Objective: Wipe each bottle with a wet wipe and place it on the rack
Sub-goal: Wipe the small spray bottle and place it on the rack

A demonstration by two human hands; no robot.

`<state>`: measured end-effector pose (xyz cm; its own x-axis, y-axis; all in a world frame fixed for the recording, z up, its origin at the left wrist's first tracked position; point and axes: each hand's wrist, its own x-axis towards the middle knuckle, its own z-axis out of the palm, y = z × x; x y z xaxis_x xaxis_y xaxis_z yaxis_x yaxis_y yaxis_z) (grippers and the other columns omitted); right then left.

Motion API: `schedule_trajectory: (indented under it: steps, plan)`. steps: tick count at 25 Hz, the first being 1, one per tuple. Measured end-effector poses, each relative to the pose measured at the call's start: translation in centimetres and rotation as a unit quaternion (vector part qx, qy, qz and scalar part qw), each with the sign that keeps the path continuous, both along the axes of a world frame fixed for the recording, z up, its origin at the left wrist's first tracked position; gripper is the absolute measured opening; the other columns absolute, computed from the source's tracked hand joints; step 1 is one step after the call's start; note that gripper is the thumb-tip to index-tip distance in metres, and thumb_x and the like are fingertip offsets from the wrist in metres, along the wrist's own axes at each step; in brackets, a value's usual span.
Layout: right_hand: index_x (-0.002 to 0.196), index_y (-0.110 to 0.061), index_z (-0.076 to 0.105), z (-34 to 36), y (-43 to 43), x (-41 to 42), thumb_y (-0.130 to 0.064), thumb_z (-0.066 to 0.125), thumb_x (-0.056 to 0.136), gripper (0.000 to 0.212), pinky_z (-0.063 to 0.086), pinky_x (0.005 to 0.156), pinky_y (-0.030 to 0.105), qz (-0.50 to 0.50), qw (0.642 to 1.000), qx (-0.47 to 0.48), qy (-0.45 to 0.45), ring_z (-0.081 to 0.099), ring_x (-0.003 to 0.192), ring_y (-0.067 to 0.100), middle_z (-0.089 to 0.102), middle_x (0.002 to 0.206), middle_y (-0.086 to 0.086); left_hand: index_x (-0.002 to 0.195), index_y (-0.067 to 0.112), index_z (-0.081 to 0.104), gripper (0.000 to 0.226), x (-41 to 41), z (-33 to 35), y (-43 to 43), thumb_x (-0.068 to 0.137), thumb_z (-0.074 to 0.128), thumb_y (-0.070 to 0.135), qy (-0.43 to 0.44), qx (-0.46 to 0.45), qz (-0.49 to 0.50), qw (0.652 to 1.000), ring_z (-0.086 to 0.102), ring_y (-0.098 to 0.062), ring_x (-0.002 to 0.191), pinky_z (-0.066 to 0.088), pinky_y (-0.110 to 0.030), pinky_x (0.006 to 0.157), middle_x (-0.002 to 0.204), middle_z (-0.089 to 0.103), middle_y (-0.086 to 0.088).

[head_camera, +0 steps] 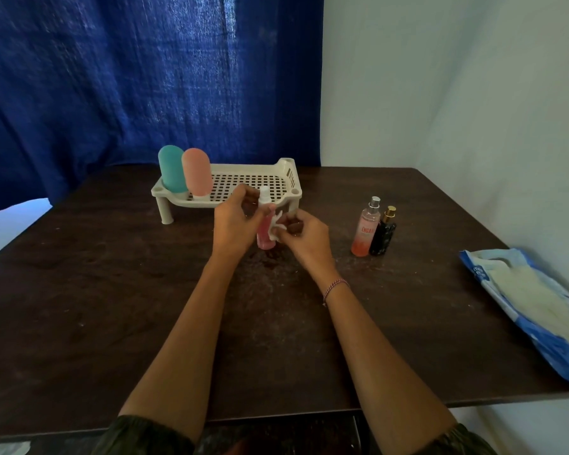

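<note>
My left hand (234,224) grips a pink spray bottle (265,239) with a white cap, upright above the table in front of the rack. My right hand (304,238) pinches a small white wet wipe (276,228) against the bottle's right side. The cream plastic rack (289,178) stands on short legs at the back of the table. A teal bottle (172,169) and a salmon bottle (196,172) stand at the rack's left end. A pink perfume bottle (365,229) and a black bottle with a gold cap (383,234) stand together on the table to the right.
A blue and white wet wipe pack (536,310) lies open near the right edge of the dark wooden table (112,290). A blue curtain (128,77) hangs behind the rack, and a white wall stands to the right.
</note>
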<state>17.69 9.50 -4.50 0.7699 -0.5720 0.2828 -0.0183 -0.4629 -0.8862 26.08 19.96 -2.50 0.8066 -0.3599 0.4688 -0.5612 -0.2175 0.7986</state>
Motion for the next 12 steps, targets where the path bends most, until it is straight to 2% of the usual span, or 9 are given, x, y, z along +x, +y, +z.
schedule_trajectory:
  steps: [4,8,10,12]
  plan:
    - [0.093,-0.020,0.065,-0.1,-0.2,0.2,-0.016,0.070,0.080,0.015,0.054,0.078,0.023,0.018,1.000,0.008,-0.019,0.062,0.092,0.009,0.067,0.100,-0.001,0.103,0.020,0.055,0.030,0.1,0.1,0.1,0.080,0.072,0.031,0.011,-0.002,0.038,0.999,0.060,-0.008,0.092,0.047,-0.015,0.071,0.098,0.062,0.006]
    - [0.104,-0.011,0.064,0.0,-0.6,0.1,-0.013,0.067,0.084,0.021,0.051,0.059,0.010,0.025,0.998,0.061,0.021,0.066,0.080,0.012,0.068,0.099,0.007,0.116,0.013,0.058,0.042,0.4,-0.1,0.0,0.082,0.069,0.034,0.015,0.018,0.045,0.999,0.061,-0.012,0.098,0.048,-0.020,0.079,0.107,0.065,-0.002]
    - [0.106,-0.009,0.064,-0.2,-0.6,0.1,-0.013,0.066,0.084,0.023,0.051,0.060,0.010,0.016,0.998,0.057,0.018,0.065,0.084,0.012,0.068,0.100,0.007,0.124,0.009,0.057,0.044,1.0,-0.2,0.1,0.086,0.064,0.031,0.033,0.053,0.010,0.998,0.059,-0.010,0.101,0.045,-0.019,0.081,0.115,0.066,-0.005]
    - [0.107,-0.009,0.065,-0.3,-0.6,0.2,-0.014,0.066,0.084,0.023,0.052,0.065,0.013,0.001,0.999,0.042,0.016,0.065,0.088,0.012,0.068,0.101,0.006,0.122,0.010,0.059,0.038,1.3,-0.2,0.3,0.088,0.062,0.028,0.043,0.077,-0.023,0.996,0.060,-0.009,0.099,0.043,-0.014,0.077,0.112,0.067,-0.002]
